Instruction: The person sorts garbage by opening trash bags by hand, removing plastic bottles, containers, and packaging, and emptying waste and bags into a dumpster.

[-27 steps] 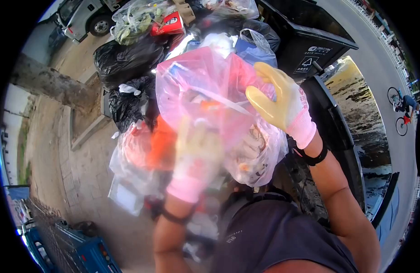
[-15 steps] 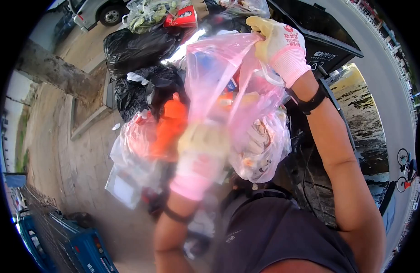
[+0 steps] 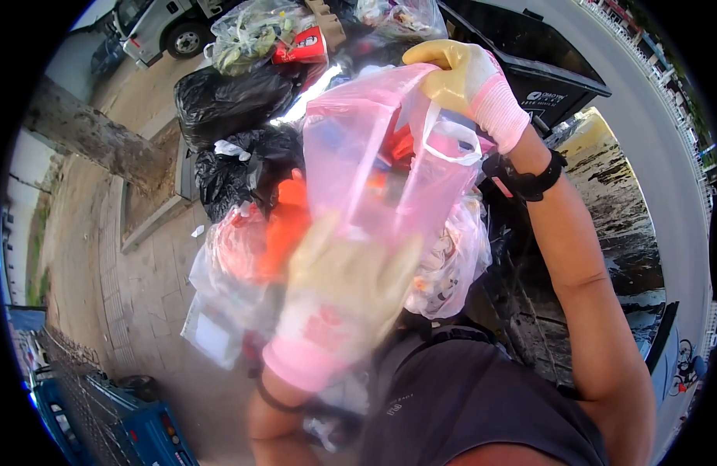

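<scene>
A translucent pink plastic bag (image 3: 343, 147) is stretched up over the heap of rubbish. My right hand (image 3: 459, 81), in a cream-coated glove with a pink cuff, pinches its upper edge. A white loop-shaped strip (image 3: 451, 147) hangs against the bag just below that hand. In front of the bag's lower part is my left hand (image 3: 335, 287), gloved alike and blurred by motion. Its thumb and fingers look spread, with nothing visible between them. Left of it lies an orange bag (image 3: 288, 221), and to the right a clear bag of refuse (image 3: 447, 272).
Black rubbish bags (image 3: 230, 97) and a red carton (image 3: 302, 46) lie behind. A black wheeled bin (image 3: 545, 85) stands at the upper right beside a weathered panel (image 3: 607, 202). At left are a tree trunk (image 3: 94, 120) and paving; a blue vehicle (image 3: 145, 419) is at lower left.
My left hand has moved slightly down and nearer, its fingers looking more spread. My right hand has shifted a little left, still holding the pink bag's edge.
</scene>
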The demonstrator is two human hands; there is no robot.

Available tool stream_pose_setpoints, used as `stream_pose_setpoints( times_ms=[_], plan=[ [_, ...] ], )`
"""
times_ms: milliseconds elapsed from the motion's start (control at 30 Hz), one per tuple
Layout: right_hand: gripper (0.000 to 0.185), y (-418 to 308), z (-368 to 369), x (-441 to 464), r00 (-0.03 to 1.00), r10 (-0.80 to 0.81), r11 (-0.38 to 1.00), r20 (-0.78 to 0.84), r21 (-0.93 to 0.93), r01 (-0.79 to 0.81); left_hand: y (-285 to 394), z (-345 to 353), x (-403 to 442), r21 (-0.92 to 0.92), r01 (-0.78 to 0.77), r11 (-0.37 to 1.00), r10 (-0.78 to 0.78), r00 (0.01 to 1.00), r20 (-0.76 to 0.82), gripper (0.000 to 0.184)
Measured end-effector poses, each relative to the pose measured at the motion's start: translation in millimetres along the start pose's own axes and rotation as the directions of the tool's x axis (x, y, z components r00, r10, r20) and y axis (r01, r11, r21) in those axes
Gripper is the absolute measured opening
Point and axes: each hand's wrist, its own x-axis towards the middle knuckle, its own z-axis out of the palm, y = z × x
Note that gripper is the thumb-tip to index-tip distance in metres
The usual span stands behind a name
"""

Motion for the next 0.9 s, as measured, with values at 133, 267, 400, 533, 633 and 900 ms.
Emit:
stream_pose_setpoints(
  times_ms=[133,267,400,533,633,900],
  plan=[
    [0.037,13.3,-10.6,8.0,0.999,0.017,1.0,-0.04,0.021,-0.016,-1.5,21.8,-4.0,-0.035,0.329,0.944,-0.329,0.944,0.007,0.049],
    [0.038,-4.4,-6.1,-11.1,0.997,0.057,0.998,0.057,0.017,-0.058,-17.9,32.3,-9.9,0.066,0.403,0.913,-0.407,0.912,0.056,0.031],
    [0.038,-16.7,-9.8,-11.9,0.997,0.037,0.998,0.067,-0.062,-0.033,-4.3,34.8,-2.7,0.183,0.289,0.94,-0.317,0.938,0.144,0.017],
    [0.036,36.6,-6.4,36.4,0.985,0.006,0.978,-0.171,-0.207,-0.042,31.9,84.2,-29.9,0.088,-0.195,0.977,0.187,0.979,0.086,0.011],
    [0.034,58.8,-22.5,51.7,0.987,0.144,0.93,-0.075,-0.33,-0.161,13.6,70.5,-38.5,0.026,-0.098,0.995,0.095,0.991,0.089,0.01],
    [0.027,68.4,-22.1,42.2,0.955,0.168,0.971,0.244,0.125,-0.203,1.1,39.6,-47.7,0.194,0.075,0.978,-0.094,0.991,0.093,0.024]
  ],
)
